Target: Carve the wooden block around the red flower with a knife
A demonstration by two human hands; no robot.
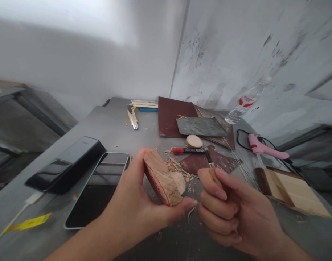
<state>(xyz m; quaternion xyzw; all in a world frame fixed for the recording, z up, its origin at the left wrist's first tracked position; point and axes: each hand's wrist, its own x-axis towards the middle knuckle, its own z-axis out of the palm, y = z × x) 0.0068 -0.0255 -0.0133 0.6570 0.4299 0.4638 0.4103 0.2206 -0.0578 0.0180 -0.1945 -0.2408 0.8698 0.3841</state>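
From the head view, here's the left hand, thumb and fingers clamped around a pale, roughly carved wooden block marked with a red line, up over the grey tabletop beside scattered tan wood shavings. Over to the right hand, fingers curled tightly round a slim tool with a tan handle, apart from the block; toward the back right there's a clear plastic bottle with a red-and-white label, its contents hard to make out.
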